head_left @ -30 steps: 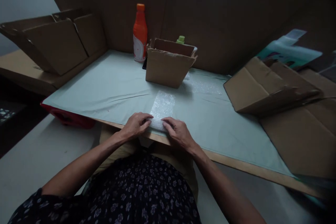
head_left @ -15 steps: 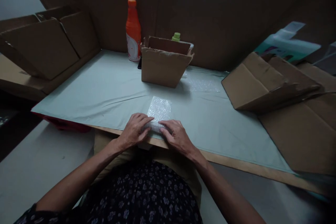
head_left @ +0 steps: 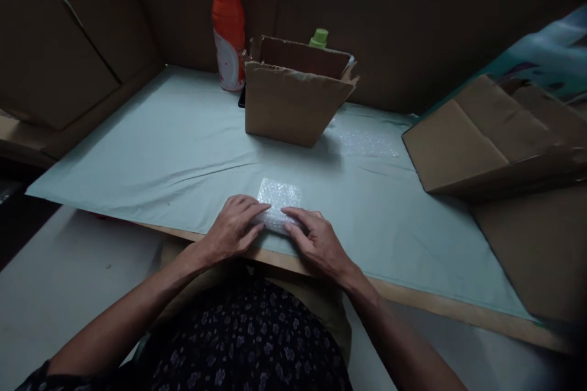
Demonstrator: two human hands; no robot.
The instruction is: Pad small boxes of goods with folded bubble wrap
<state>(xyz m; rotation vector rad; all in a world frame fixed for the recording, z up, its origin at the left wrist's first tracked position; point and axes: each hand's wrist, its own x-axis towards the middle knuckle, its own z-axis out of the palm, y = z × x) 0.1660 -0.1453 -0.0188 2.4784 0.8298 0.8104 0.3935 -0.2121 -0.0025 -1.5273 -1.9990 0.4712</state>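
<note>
A piece of clear bubble wrap (head_left: 278, 194) lies near the front edge of the table, its near end folded or rolled into a thicker bundle. My left hand (head_left: 236, 224) grips the bundle's left end between thumb and fingers. At the right end my right hand (head_left: 316, 236) holds it the same way, thumb on the near side and fingers on top. Whether anything is inside the bundle I cannot make out.
Beyond the hands stands a small open cardboard box (head_left: 288, 104). An orange bottle (head_left: 228, 30) and a green cap (head_left: 319, 38) show behind it. Another bubble wrap sheet (head_left: 369, 143) lies to its right. Larger cardboard boxes flank the table (head_left: 137, 165), at left (head_left: 55, 55) and right (head_left: 458, 140).
The flat part of the bubble wrap beyond my hands has become shorter as the near end is rolled away from me. The camera view has tilted down and moved closer.
</note>
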